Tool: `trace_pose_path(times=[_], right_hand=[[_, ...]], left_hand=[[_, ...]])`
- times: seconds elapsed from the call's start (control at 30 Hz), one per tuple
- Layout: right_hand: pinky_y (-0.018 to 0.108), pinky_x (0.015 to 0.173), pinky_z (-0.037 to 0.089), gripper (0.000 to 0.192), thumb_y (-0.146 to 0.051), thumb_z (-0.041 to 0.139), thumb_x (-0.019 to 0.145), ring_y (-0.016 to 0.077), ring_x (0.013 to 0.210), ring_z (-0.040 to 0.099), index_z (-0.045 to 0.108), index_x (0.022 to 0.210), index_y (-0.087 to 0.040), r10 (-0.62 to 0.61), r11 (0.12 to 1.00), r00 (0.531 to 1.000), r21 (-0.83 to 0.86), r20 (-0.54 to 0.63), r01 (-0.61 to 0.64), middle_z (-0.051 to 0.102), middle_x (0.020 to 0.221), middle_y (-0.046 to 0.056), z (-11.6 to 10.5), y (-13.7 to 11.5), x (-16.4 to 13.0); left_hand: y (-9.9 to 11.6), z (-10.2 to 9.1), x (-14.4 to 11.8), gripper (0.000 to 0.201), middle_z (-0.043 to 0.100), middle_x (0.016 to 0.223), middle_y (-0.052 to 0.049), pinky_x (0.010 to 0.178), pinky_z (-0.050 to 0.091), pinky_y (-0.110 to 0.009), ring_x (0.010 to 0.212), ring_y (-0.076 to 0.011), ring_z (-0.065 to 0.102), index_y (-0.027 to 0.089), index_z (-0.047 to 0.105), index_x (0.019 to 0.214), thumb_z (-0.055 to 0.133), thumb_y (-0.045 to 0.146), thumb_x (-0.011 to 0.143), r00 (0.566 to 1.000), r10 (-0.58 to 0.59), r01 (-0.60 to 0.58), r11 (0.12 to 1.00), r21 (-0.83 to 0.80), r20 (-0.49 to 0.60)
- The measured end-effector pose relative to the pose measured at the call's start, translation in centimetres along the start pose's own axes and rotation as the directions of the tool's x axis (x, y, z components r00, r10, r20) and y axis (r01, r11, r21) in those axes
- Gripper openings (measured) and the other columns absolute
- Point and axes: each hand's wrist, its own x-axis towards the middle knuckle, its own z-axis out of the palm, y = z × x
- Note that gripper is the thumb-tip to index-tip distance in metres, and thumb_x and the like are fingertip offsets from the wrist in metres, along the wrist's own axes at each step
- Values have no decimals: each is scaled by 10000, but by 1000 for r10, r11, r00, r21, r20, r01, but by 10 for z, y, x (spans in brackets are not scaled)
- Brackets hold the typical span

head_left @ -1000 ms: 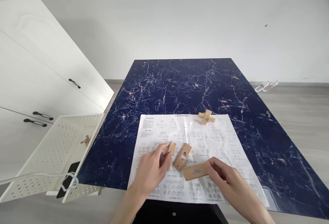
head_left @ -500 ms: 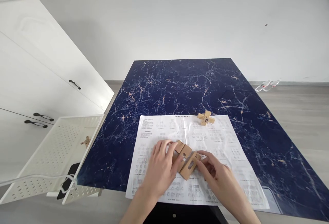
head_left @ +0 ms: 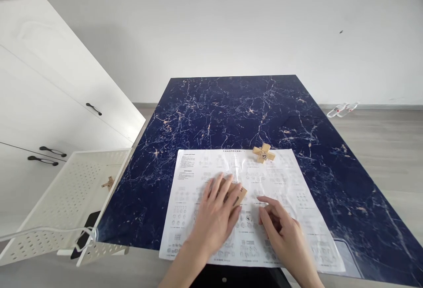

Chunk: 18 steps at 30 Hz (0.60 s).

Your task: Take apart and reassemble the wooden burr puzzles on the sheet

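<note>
My left hand (head_left: pixel 216 211) lies over flat notched wooden puzzle pieces (head_left: pixel 242 196), its fingers spanning them and the thumb at their near side. It grips them together against the printed paper sheet (head_left: pixel 191 226). A dark number and a slot show on the uncovered piece; most of the rest is under the fingers. My right hand (head_left: pixel 280 224) is apart from the pieces, low over the sheet's right half. Its index finger and thumb are separated with nothing seen between them, and the other fingers curl inward. An assembled wooden cross (head_left: pixel 263 153) rests at the sheet's far edge.
The sheet lies on a dark blue marbled table (head_left: pixel 211 116). To the left stand a white cabinet (head_left: pixel 59 89) and a white perforated cart (head_left: pixel 62 191), with another wooden piece (head_left: pixel 108 183) in it and a white cable (head_left: pixel 42 230) across it. Clear slippers (head_left: pixel 342 110) are by the wall.
The numbered piece has moved up and left against the other pieces, under my left hand, which has spread over them. My right hand has let go of it and moved slightly away.
</note>
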Motion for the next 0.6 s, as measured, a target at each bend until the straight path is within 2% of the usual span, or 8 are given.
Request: trace_pose_path(times=[0.17,0.37,0.47,0.6], right_hand=[[287,545,469,408,-585,499,1098,193,570,602,663,1259,-247,2,1000,1000,-14,-14,-2,658,721,-4,0,-1,-3],[283,540,460,421,-601,487,1094,202,600,620,689,1219,-252,6,999,1000,-35,-24,-7,671,725,11,1,1,-3],[282,532,451,426,-601,485,1094,203,600,621,694,1209,-248,9,999,1000,-38,-21,-10,669,718,14,0,2,-3],[281,535,454,416,-605,488,1085,195,563,586,706,1179,-263,22,998,1000,-61,-12,-22,644,685,-6,1,0,-2]], left_hand=[[-40,-5,-1,558,365,1772,-85,1293,378,-649,1656,-374,295,232,402,1683,443,417,1158,993,-100,106,987,120,-55],[-88,-15,-7,593,368,1769,-92,1288,369,-616,1649,-380,311,212,350,1712,403,413,1156,986,-137,154,969,195,-96],[-103,-17,-7,603,388,1758,-105,1277,366,-623,1636,-393,338,211,344,1716,383,424,1154,978,-169,193,959,210,-127],[-112,-18,-6,590,391,1758,-96,1287,340,-631,1644,-395,320,206,398,1691,380,439,1149,970,-196,223,953,207,-141]])
